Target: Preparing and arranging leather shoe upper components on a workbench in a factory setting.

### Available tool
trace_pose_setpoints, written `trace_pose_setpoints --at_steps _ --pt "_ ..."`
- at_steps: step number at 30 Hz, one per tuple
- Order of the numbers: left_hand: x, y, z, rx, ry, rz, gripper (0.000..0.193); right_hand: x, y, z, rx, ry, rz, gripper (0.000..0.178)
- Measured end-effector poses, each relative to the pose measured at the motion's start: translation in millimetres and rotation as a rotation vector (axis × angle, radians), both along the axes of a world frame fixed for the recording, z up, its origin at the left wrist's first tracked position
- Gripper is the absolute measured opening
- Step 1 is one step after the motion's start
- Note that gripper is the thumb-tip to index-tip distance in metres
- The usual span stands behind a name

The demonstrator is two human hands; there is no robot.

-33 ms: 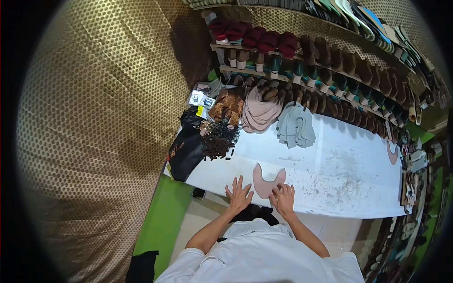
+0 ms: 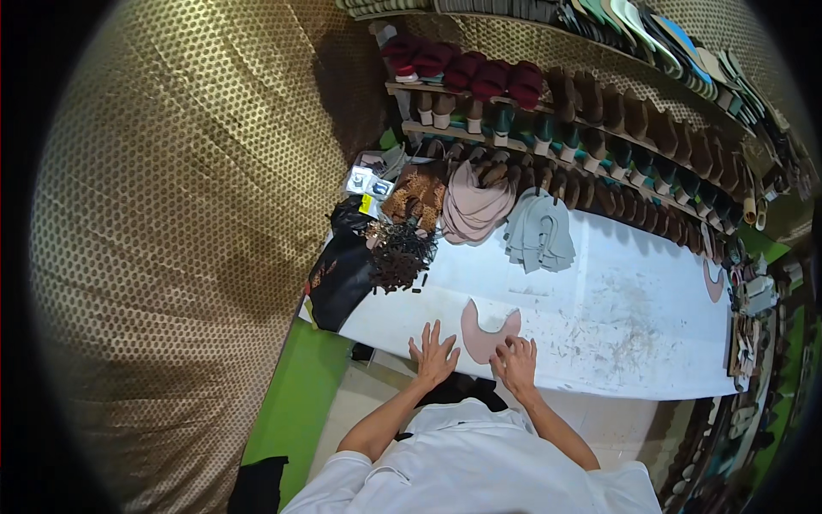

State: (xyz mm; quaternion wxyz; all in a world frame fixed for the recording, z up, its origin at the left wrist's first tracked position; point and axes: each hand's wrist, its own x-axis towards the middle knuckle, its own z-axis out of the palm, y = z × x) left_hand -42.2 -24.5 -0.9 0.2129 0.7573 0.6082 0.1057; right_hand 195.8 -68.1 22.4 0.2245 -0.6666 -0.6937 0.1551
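Observation:
A flat, pink, U-shaped shoe-upper piece [image 2: 477,341] lies near the front edge of the white-covered table, its opening facing away from me. My left hand [image 2: 435,355] is just left of it, fingers spread, with nothing in the grasp. On the piece's right side rests my right hand [image 2: 515,364]; its bent fingers are apart and touch the lower right edge. Whether the thumb goes under that edge I cannot tell. Farther back are a pile of similar pink pieces [image 2: 471,210] and a stack of pale grey ones [image 2: 538,236].
Small dark brown pieces [image 2: 398,265] are heaped at the left, beside a black bag [image 2: 338,283] and leopard-print material [image 2: 415,193]. Shelves of shoes [image 2: 612,167] line the back. Another pink piece [image 2: 713,281] lies at the table's right end. Gold patterned fabric [image 2: 188,214] hangs at the left.

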Motion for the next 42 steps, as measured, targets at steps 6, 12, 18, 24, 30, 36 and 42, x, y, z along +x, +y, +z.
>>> trace_pose_setpoints --at_steps 6,12,18,24,30,36,42 --pt "-36 40 6 0.069 -0.020 0.110 0.038 -7 15 5 0.034 -0.015 0.007 0.024" --pt "-79 103 4 0.198 -0.038 0.173 0.032 -27 39 10 0.003 -0.026 -0.026 0.025" --pt "-107 171 6 0.280 -0.040 0.198 0.027 -53 61 9 0.012 -0.009 -0.118 0.026" --pt "-110 226 15 0.273 0.020 0.110 0.024 -69 68 5 -0.005 -0.055 -0.229 0.026" --pt "-114 258 15 0.239 0.099 0.041 0.025 -80 70 10 -0.003 -0.028 -0.311 0.026" --pt "-111 253 15 0.258 0.054 -0.046 0.025 -82 60 10 -0.053 -0.037 -0.399 0.027" --pt "-93 211 19 0.268 -0.068 -0.304 0.030 -84 57 1 -0.026 -0.080 -0.485 0.026"
